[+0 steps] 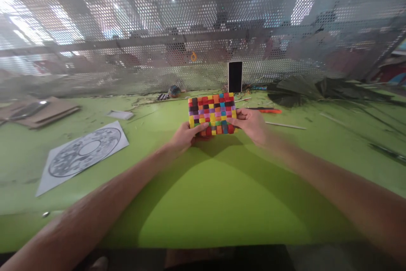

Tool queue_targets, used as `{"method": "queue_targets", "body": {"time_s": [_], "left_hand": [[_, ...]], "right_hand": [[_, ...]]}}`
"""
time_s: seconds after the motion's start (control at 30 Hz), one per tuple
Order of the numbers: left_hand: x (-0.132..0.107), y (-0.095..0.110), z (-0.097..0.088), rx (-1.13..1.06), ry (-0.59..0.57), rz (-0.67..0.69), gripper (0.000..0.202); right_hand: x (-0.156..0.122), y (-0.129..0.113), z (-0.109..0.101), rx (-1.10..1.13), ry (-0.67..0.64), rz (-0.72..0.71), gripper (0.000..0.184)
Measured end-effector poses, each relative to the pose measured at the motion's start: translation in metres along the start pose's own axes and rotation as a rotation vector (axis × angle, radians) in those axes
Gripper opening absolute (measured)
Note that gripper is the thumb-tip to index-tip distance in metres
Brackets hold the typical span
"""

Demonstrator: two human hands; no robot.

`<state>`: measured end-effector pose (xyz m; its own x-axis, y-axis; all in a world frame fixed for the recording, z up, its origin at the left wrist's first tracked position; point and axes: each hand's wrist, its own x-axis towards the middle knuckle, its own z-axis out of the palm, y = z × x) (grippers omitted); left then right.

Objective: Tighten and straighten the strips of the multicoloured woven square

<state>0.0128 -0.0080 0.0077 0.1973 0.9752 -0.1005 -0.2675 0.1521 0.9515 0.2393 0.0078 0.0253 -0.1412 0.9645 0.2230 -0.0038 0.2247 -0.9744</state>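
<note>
A small woven piece (212, 110) of many-coloured flat strips, roughly rectangular, is held up above the green table. My left hand (187, 133) grips its lower left corner, the thumb lying across the front and the other fingers behind it. At the right edge my right hand (252, 123) pinches the weave between thumb and fingers. Both hands are closed on it, and the fingers behind the piece are partly hidden. Beneath, the hands and the piece cast a shadow on the table.
On the green table (209, 203) a printed sheet (111, 133) lies left, with brown cardboard (53, 112) beyond. A phone (235, 76) stands upright before the perforated metal screen (203, 21). An orange-ended tool (269, 111), a thin white stick (285, 125) and dark green leaves (294, 89) lie right.
</note>
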Motion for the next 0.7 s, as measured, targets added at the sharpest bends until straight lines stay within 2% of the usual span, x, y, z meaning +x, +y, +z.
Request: {"method": "queue_targets", "body": {"time_s": [0.1,0.23,0.33,0.43,0.53,0.63,0.7], "left_hand": [[0.002,-0.001,-0.003,0.017,0.029,0.023,0.02],[0.004,-0.004,-0.005,0.0,0.013,0.057,0.02],[0.005,-0.005,-0.004,0.021,0.032,0.096,0.021],[0.005,-0.005,-0.004,0.075,0.064,0.147,0.025],[0.004,-0.005,-0.006,0.149,0.031,0.226,0.029],[0.002,-0.005,-0.007,0.238,0.009,0.286,0.033],[0.0,-0.005,-0.007,0.273,0.034,0.298,0.034]], "right_hand": [[0.001,0.004,-0.001,0.059,-0.102,0.044,0.04],[0.006,0.009,-0.007,0.174,-0.211,0.166,0.037],[0.009,0.012,-0.011,0.168,-0.174,0.202,0.03],[0.011,0.014,-0.013,0.112,-0.112,0.174,0.032],[0.009,0.012,-0.011,0.043,-0.059,0.127,0.033],[0.006,0.007,-0.009,0.004,-0.062,0.096,0.031],[0.003,0.003,-0.007,-0.028,-0.097,0.084,0.029]]}}
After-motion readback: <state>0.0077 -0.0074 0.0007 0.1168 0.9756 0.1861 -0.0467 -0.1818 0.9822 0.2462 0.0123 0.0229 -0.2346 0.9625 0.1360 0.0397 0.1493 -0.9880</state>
